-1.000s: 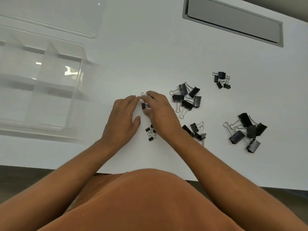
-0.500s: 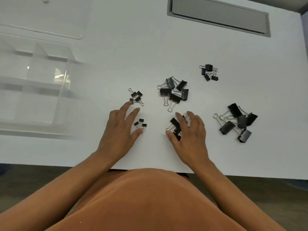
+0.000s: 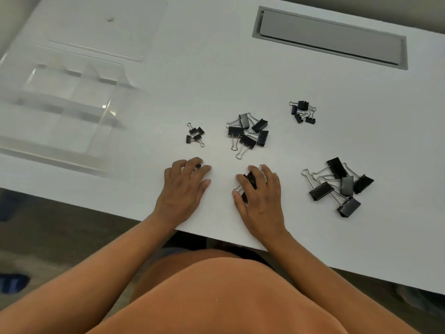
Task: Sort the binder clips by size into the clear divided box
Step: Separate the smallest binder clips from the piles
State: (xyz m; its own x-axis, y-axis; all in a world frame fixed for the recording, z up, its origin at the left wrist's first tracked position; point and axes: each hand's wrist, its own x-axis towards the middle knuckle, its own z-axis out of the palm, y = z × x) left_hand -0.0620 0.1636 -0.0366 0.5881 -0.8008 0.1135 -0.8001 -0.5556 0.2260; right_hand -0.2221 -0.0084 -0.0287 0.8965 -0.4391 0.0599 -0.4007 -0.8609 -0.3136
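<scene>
My left hand (image 3: pixel 184 186) lies on the table (image 3: pixel 192 88), fingers curled over tiny clips (image 3: pixel 197 168). My right hand (image 3: pixel 261 191) cups medium clips (image 3: pixel 249 182); whether either is truly gripped, I cannot tell. Other piles lie at 12 and 3 o'clock; the box (image 3: pixel 60 104) sits empty at 10 o'clock.

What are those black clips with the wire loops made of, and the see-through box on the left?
The black binder clips look like painted sheet metal with a dull sheen; their bare silvery wire handles glint like steel. The clear divided box appears to be rigid transparent plastic: the white table shows through its walls, and its edges catch bright highlights. Glass can't be ruled out by look alone.
</scene>
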